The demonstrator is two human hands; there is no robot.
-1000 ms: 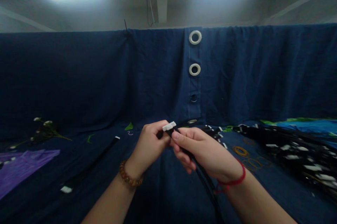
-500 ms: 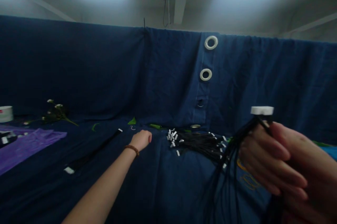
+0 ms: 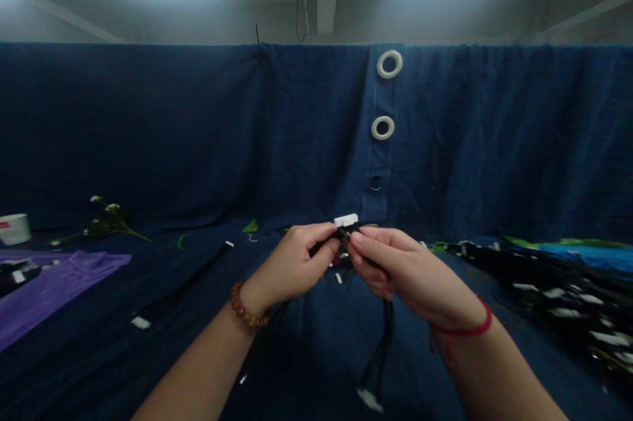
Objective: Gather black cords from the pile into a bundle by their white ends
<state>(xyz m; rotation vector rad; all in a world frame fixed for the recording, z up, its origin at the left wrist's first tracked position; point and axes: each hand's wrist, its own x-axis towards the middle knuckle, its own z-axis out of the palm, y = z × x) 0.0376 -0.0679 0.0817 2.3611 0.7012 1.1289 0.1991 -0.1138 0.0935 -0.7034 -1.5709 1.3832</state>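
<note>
Both of my hands meet at the middle of the view over a dark blue cloth. My right hand [image 3: 395, 269] is closed on a bundle of thin black cords [image 3: 383, 335] whose white tags [image 3: 345, 220] stick up above the fingers; the cords hang down below the hand. My left hand [image 3: 297, 262], with a brown bead bracelet on its wrist, pinches the same bundle just under the white tags. A red string circles my right wrist.
A heap of black cords with white tags [image 3: 554, 289] lies at the right. A long black strip [image 3: 182, 289] lies left of centre. A purple sheet [image 3: 49, 282], a white cup [image 3: 14, 228] and flower stems [image 3: 106, 220] are at the far left. A blue curtain [image 3: 198, 130] stands behind.
Half a second ago my left hand reached out to the table and my right hand held the bundle up at the right. Now both hands are back together at the centre on the bundle.
</note>
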